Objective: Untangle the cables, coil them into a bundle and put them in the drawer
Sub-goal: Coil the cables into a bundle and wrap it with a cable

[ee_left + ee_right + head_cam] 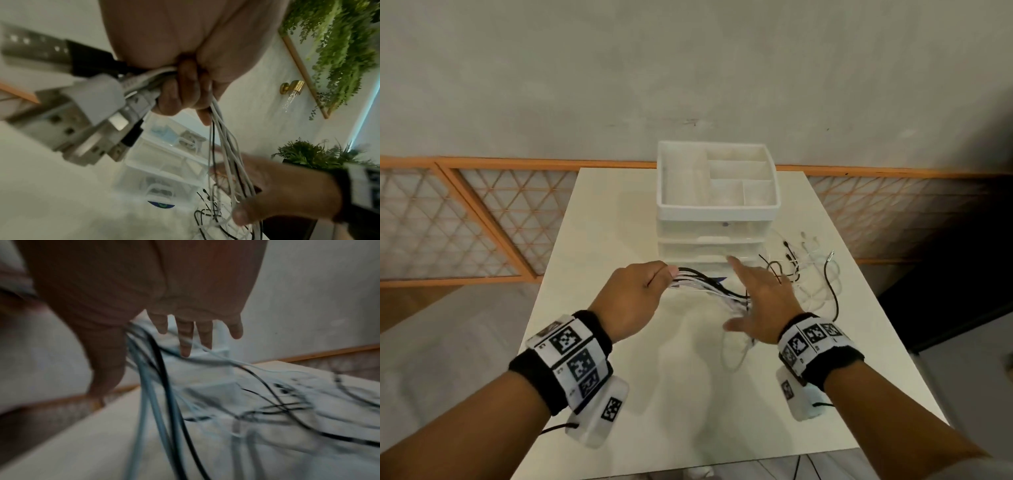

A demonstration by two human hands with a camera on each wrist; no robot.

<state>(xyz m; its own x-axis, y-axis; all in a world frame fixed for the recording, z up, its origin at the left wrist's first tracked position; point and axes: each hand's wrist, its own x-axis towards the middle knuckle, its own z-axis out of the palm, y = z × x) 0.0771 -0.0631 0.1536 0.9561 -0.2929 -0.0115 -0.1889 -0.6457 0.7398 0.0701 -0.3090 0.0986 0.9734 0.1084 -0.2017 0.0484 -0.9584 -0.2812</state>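
Note:
Several white and black cables [709, 286] stretch between my two hands above the table. My left hand [635, 294] grips them in a fist near their USB plugs [98, 120], which stick out past the fingers [180, 91]. My right hand [760, 298] is spread flat with straight fingers [186, 340], and the strands run under the palm and between thumb and forefinger. The loose ends [808, 270] lie tangled on the table to the right. The white drawer unit [717, 233] stands just behind the hands, its drawers pushed in.
The white table [619, 377] ends near my wrists in front. An open tray with compartments [722, 178] tops the drawer unit. Through the unit's clear fronts, coiled cables [158, 191] show inside. An orange lattice railing [482, 219] runs behind the table.

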